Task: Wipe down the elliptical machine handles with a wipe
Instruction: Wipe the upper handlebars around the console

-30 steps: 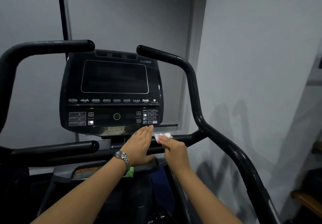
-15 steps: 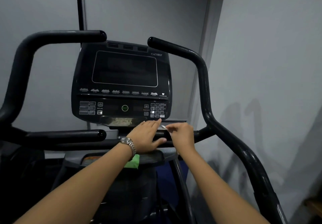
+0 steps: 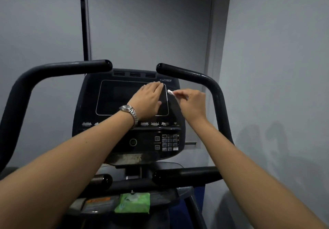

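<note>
Wipe [image 3: 170,92] is a small white wad pinched between the thumb and first fingers [image 3: 179,93] of the right hand [image 3: 193,104]. It is held in the air just in front of the console [image 3: 124,139], near its top right corner. It touches no bar yet; the upper right handle [image 3: 195,76] runs just above and beside it. The left hand [image 3: 148,100] lies flat on the dark screen [image 3: 114,97], its fingers [image 3: 157,86] straight and pressed together.

The step in hand looks like bringing the wipe to that upper right handle. To do it well, I would open the wad out first, since a bunched tip cleans only a thin line. How tightly it is folded is hard to tell at this size. Then wrap it round the bar with the whole palm and start at the rounded end cap. Draw it along the level part, round the bend and down the upright, turning the wrist so the far side is covered too. The left hand would do better steadying the console by its rim than resting on the screen. The upper left handle [image 3: 62,68] and the short lower handles [image 3: 187,174] look to be left for afterwards. The green pack [image 3: 132,203] on the tray [image 3: 165,197] below offers a fresh sheet if this one dries.
</note>
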A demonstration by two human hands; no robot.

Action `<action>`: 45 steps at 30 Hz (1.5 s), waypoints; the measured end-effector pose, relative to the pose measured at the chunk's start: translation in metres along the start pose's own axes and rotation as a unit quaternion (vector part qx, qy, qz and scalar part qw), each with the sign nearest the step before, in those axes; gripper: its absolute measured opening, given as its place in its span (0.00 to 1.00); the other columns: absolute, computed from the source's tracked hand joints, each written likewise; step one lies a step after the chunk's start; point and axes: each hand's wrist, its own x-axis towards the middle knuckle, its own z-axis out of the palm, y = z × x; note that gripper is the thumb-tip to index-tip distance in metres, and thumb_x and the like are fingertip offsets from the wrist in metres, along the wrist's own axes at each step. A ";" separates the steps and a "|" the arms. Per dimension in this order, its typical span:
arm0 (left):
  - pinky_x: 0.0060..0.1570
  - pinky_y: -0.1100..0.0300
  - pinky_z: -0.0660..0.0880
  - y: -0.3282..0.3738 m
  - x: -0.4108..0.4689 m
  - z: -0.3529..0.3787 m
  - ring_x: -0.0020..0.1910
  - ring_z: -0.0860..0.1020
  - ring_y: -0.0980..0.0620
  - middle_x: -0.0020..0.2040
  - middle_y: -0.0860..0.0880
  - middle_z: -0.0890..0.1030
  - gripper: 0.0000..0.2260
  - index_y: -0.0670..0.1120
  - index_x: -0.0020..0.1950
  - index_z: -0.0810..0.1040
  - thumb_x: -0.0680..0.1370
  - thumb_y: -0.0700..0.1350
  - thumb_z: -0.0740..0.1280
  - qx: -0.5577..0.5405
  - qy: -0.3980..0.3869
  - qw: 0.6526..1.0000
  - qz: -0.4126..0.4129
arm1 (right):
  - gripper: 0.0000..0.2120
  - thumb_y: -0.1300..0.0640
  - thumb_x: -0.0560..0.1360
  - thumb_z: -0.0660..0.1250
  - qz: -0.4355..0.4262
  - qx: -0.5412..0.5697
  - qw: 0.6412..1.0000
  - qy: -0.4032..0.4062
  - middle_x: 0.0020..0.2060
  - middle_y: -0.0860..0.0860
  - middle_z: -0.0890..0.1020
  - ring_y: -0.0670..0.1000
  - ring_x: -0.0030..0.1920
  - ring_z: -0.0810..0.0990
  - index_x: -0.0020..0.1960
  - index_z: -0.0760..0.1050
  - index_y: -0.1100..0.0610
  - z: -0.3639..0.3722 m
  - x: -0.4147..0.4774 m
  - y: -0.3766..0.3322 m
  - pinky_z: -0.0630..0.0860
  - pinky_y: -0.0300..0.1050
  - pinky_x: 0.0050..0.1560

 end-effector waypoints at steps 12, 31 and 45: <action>0.72 0.49 0.58 -0.039 0.052 -0.002 0.72 0.61 0.42 0.75 0.39 0.58 0.32 0.37 0.75 0.53 0.75 0.46 0.63 0.055 0.081 0.995 0.013 | 0.08 0.67 0.74 0.69 -0.199 -0.059 0.972 0.114 0.45 0.55 0.86 0.50 0.46 0.84 0.51 0.82 0.63 0.014 0.088 0.034 0.80 0.42 0.53; 0.74 0.54 0.53 -0.054 0.054 0.001 0.76 0.53 0.51 0.77 0.44 0.52 0.38 0.40 0.77 0.47 0.75 0.53 0.63 0.025 0.069 0.996 0.056 | 0.19 0.74 0.66 0.71 -0.228 -0.108 0.964 0.088 0.51 0.53 0.85 0.52 0.53 0.83 0.53 0.83 0.58 0.046 0.085 0.043 0.82 0.52 0.51; 0.71 0.64 0.51 -0.051 0.056 -0.002 0.75 0.55 0.52 0.77 0.44 0.54 0.36 0.40 0.76 0.48 0.77 0.49 0.65 -0.046 0.075 0.995 0.046 | 0.13 0.66 0.71 0.71 -0.159 -0.128 0.973 0.106 0.44 0.53 0.86 0.55 0.45 0.85 0.54 0.82 0.56 0.052 0.093 0.026 0.82 0.54 0.41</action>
